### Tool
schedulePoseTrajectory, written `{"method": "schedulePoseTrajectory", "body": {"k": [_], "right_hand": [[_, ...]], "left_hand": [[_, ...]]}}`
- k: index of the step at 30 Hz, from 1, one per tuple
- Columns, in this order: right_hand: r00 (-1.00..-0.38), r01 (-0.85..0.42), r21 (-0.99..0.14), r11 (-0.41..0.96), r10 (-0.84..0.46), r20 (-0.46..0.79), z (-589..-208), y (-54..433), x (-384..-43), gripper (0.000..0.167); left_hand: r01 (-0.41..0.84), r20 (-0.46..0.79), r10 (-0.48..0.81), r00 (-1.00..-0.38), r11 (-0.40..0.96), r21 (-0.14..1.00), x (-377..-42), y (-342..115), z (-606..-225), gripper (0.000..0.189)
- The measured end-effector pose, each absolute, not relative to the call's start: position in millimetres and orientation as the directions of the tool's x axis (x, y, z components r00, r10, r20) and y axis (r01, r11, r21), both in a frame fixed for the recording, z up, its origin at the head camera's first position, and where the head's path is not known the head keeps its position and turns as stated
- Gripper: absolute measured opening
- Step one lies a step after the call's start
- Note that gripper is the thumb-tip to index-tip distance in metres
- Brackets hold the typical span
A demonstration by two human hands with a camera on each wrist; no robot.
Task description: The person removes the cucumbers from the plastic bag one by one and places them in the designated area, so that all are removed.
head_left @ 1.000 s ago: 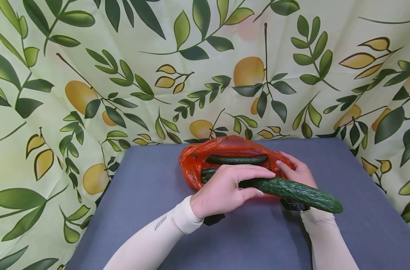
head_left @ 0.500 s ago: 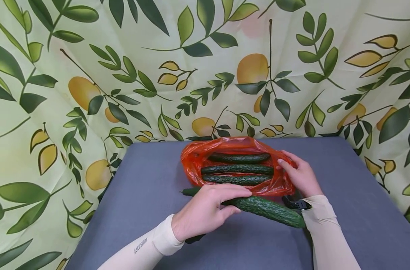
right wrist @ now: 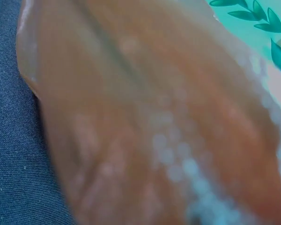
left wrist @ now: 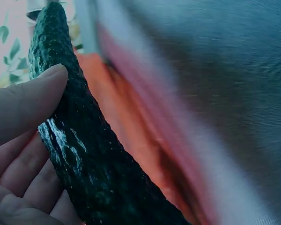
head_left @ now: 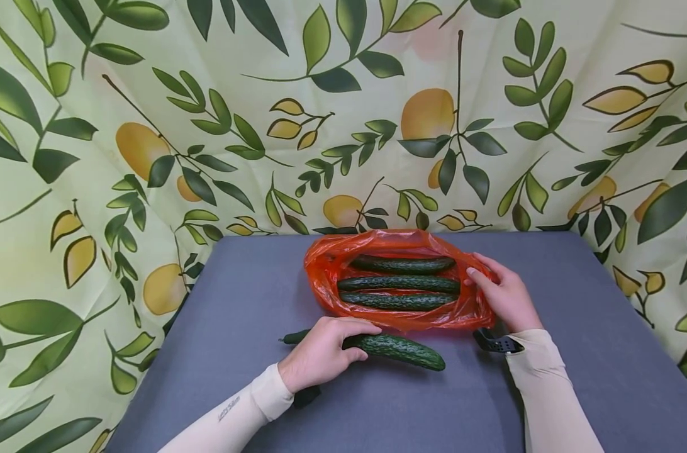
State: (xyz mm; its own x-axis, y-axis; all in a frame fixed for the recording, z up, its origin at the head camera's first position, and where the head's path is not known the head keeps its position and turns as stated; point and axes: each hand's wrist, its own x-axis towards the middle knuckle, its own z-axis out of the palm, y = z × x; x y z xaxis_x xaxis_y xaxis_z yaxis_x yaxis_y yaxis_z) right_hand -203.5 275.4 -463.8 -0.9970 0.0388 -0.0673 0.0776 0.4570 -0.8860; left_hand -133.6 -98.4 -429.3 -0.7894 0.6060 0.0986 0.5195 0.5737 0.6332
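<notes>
My left hand (head_left: 325,353) grips a long dark-green cucumber (head_left: 402,351) by its middle, low over the table in front of the bag. In the left wrist view the thumb lies across the bumpy cucumber (left wrist: 91,145), with fingers curled behind it. A red plastic bag (head_left: 372,241) lies with its mouth spread wide. Inside it, three cucumbers (head_left: 400,284) lie side by side, running left to right. My right hand (head_left: 509,296) pinches the bag's right rim, thumb on the inner side. The bag's film (right wrist: 140,122) fills most of the right wrist view, blurred.
The bag stands toward the back of a grey-blue cloth-covered table (head_left: 236,302). A leaf-and-fruit patterned curtain (head_left: 298,151) rises behind the table's rear edge and along its sides. A dark band (head_left: 496,341) circles my right wrist.
My left hand has brought its cucumber left, toward me and down, out from over the bag. That uncovers the cucumbers inside. The right hand keeps its place on the rim.
</notes>
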Motion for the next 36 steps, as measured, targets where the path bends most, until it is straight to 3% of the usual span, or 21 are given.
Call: {"method": "schedulePoseTrajectory", "body": {"k": [17,36], "right_hand": [[-0.998,0.065,-0.892,0.448,0.050,-0.048,-465.0,277.4,-203.7,0.069],[-0.997,0.082,-0.889,0.450,0.034,-0.074,-466.9,275.7,-203.7,0.069]], "left_hand": [[0.483,0.034,0.608,-0.793,0.595,0.643,-154.3,-103.2,-463.3,0.047],[0.507,-0.026,0.640,-0.768,0.632,0.586,-160.1,-104.1,-465.1,0.047]]}}
